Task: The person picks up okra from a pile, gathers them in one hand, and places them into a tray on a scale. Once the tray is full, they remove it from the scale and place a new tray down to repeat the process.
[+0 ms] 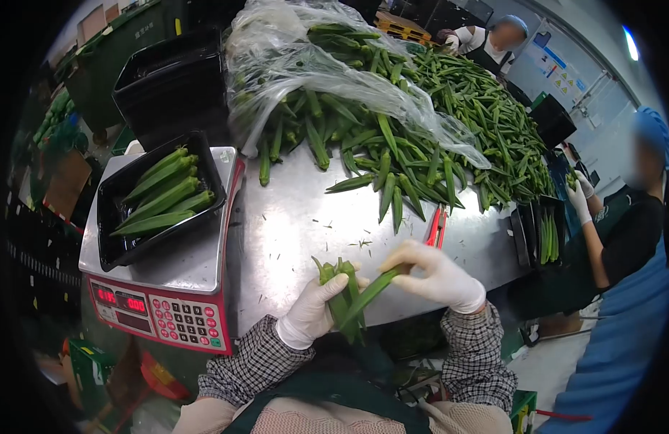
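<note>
White gloves cover both my hands, held over the near edge of the metal table (276, 239). My left hand (312, 307) is closed around several green okra pods (339, 300), their stem ends up. Between thumb and fingers, my right hand (439, 278) grips one okra pod (374, 295) by its upper end, tilted across the bunch. A black tray (110, 242) with several okra pods (164, 192) rests on the scale (157, 304) to my left. Red-handled scissors (436, 226) lie on the table beyond my right hand.
A large okra heap (464, 101), partly under clear plastic (276, 50), covers the far table. Stacked black trays (172, 87) stand behind the scale. At right, a co-worker (631, 217) holds okra near a filled black tray (522, 231); another person (486, 43) stands beyond the heap.
</note>
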The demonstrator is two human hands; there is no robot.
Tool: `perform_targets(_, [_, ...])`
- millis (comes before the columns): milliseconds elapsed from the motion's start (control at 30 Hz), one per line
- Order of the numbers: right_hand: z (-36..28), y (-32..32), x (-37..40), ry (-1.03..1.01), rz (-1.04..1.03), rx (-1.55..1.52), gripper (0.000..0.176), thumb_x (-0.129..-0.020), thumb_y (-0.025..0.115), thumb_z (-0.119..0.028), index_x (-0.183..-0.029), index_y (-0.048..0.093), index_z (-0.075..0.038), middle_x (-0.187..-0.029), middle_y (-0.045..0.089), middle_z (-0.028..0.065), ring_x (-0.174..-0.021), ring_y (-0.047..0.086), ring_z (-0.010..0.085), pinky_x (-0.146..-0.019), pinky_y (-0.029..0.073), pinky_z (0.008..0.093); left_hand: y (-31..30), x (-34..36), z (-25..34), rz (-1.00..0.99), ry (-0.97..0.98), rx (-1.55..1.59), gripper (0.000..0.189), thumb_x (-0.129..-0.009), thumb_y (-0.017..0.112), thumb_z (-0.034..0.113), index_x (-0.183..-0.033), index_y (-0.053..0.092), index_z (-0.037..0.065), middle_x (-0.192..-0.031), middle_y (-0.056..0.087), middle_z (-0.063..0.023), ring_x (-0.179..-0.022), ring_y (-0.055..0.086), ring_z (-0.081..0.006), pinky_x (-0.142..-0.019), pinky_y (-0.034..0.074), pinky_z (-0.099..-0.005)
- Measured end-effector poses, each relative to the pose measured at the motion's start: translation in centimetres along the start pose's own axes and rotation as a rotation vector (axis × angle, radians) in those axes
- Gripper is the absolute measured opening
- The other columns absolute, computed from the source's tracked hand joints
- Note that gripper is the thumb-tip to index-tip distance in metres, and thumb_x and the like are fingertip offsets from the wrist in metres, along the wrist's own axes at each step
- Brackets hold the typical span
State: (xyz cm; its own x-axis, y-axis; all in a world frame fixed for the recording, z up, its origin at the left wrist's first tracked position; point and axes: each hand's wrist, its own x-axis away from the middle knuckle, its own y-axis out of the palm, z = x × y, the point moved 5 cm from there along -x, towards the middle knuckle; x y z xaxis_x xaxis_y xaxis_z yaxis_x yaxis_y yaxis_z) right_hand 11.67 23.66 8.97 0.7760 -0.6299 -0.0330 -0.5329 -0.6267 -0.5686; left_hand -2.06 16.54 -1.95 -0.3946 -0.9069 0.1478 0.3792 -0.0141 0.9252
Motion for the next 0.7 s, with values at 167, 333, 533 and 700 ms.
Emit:
perform_targets(167, [0.2, 3.5, -1.9, 0.219, 0.007, -0.192, 0.028, -0.083, 0.059, -0.011, -0.109, 0.059, -0.001, -0.094, 0.061, 0.0073, -0.078, 0.059, 0.0123, -0.069, 0.047, 0.0251, -0.2, 0.3, -0.6, -0.07, -0.075, -0.068, 0.047, -0.084, 0.063, 0.018, -0.124, 0.044, 0.001, -0.102, 0.058, -0.0101, -0.087, 0.061, -0.0208, -0.08, 0.052, -0.0339])
perform_targets(333, [8.6, -3.0, -3.3, 0.24, 0.55, 0.53, 0.03, -0.08, 0.06, -0.017, -0.106, 0.059, -0.003, -0.1, 0.061, 0.0154, -0.087, 0.062, 0.029, -0.076, 0.049, 0.0363, -0.6, 0.1, -0.2, -0.043, 0.042, 0.006, 0.053, -0.085, 0.059, 0.018, -0.131, 0.037, 0.002, -0.103, 0.058, -0.0123, -0.09, 0.06, -0.0239, -0.085, 0.049, -0.0406])
perform_targets(533, [14.8, -6.5, -4.0, 0.571, 0.587, 0.744, 0.024, -0.08, 0.056, -0.02, -0.095, 0.062, -0.002, -0.089, 0.062, 0.017, -0.089, 0.061, 0.0342, -0.079, 0.048, 0.0415, -0.4, -0.2, 0.0, -0.076, 0.09, 0.127, 0.059, -0.085, 0.059, 0.022, -0.135, 0.033, 0.001, -0.107, 0.056, -0.0126, -0.093, 0.058, -0.0243, -0.089, 0.046, -0.0426])
perform_targets(700, [10.4, -4.6, -2.3, 0.282, 0.601, 0.167, 0.016, -0.079, 0.059, -0.01, -0.09, 0.063, 0.001, -0.069, 0.06, 0.0075, -0.066, 0.058, 0.015, -0.06, 0.046, 0.0279, -0.4, 0.0, 0.3, -0.064, 0.073, 0.066, 0.059, -0.084, 0.061, 0.016, -0.136, 0.033, 0.004, -0.107, 0.056, -0.0116, -0.091, 0.058, -0.022, -0.088, 0.048, -0.0402])
